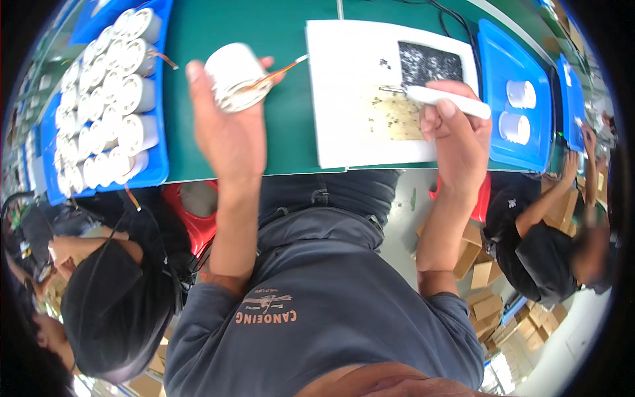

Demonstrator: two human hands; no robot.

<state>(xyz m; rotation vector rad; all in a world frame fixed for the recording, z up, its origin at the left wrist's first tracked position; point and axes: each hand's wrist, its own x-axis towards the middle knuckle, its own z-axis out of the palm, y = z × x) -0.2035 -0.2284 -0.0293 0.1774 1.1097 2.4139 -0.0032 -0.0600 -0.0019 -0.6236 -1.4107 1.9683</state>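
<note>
Green worktop (286, 142), white board (344, 92) laid on it. Left of board, by left hand (237, 135), white cylinder (235, 68) (wires (281, 71) attached) is held; over board's right half, by right hand (464, 135), white pen-shaped tool (471, 106) is gripped.

Assembly workshop, green bench (288, 33), blue trays (504, 59), co-workers (109, 314)

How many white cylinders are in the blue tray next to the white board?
2 in that tray: a far cylinder, and a near cylinder closer to the person.
</note>
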